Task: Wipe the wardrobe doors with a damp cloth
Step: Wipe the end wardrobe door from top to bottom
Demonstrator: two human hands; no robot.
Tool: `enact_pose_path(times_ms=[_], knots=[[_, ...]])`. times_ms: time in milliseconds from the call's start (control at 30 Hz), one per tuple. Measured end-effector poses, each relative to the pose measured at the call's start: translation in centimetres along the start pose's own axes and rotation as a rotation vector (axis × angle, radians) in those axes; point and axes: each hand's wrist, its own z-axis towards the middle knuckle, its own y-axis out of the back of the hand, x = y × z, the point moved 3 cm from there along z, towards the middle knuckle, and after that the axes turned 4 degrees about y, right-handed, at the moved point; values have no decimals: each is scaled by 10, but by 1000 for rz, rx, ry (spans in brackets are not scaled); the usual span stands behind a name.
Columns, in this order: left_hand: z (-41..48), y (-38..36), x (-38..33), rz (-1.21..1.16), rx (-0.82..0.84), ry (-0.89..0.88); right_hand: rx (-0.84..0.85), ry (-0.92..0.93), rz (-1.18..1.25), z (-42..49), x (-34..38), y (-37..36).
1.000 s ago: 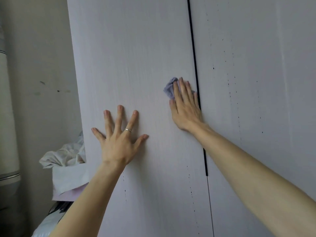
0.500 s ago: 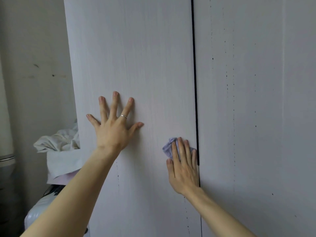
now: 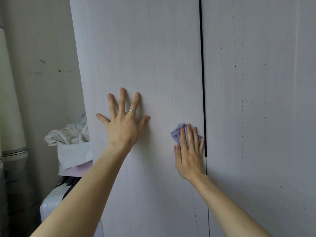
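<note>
Two pale wardrobe doors fill the view, the left door [image 3: 145, 57] and the right door [image 3: 265, 100], split by a dark vertical gap [image 3: 202, 82]. My left hand [image 3: 123, 124] lies flat on the left door with fingers spread, a ring on one finger. My right hand [image 3: 189, 151] presses a small lilac cloth [image 3: 177, 133] flat against the left door, right beside the gap. Most of the cloth is hidden under my fingers. Dark specks run in vertical lines down the right door.
Left of the wardrobe is a beige wall [image 3: 42, 48]. A heap of white fabric [image 3: 70, 134] sits on a box low beside the door's edge, above a white glossy object [image 3: 51, 206]. A curtain [image 3: 8, 100] hangs at the far left.
My right hand slid the cloth down the left door along the gap, from above my left hand's level to below it. My left hand stays flat on the door.
</note>
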Motion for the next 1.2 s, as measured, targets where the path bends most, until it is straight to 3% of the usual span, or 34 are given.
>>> enact_pose_path(times_ms=[167,267,400,500,667,867,967,1200], knots=[[-72,-9,25,-305,-163,39,98,-72,-43,-44,3,-17],[-125,-25,69,-444,-235,209,101,-21,-51,-17,21,-9],[-161,-48,117,-707,-69,547,52,171,-74,64,88,10],[-172,-63,131,-821,92,629,32,233,-110,95,132,11],[-174,-75,143,-821,158,630,37,345,-119,74,135,-5],[-174,-68,158,-787,206,575,163,563,-242,-52,116,-50],[-174,-73,167,-816,236,555,199,619,-283,-32,121,-45],[-172,-80,181,-796,265,448,41,299,-157,119,184,-1]])
